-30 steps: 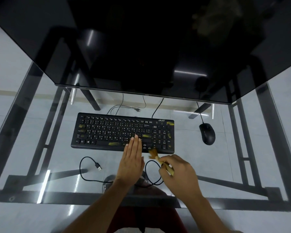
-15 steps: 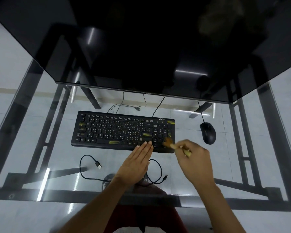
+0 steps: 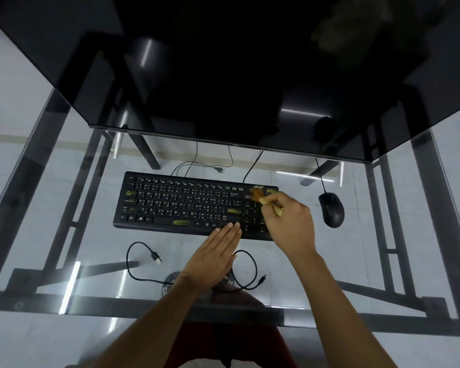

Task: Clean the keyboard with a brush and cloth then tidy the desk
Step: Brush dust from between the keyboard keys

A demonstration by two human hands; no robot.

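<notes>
A black keyboard (image 3: 181,205) with yellowish smears on some keys lies on the glass desk (image 3: 64,235). My right hand (image 3: 290,224) grips a small brown brush (image 3: 260,196), whose bristles touch the keyboard's upper right corner by the number pad. My left hand (image 3: 215,258) lies flat with fingers together, its fingertips resting on the keyboard's front edge near the arrow keys. No cloth is visible.
A black mouse (image 3: 331,213) sits right of the keyboard, its cable running back. A loose black USB cable (image 3: 141,272) loops on the glass in front of the keyboard. A large dark monitor (image 3: 237,75) overhangs the back of the desk.
My right hand carried the brush from the keyboard's front right corner up to its upper right corner. My left hand slid right and back to the keyboard's front edge.
</notes>
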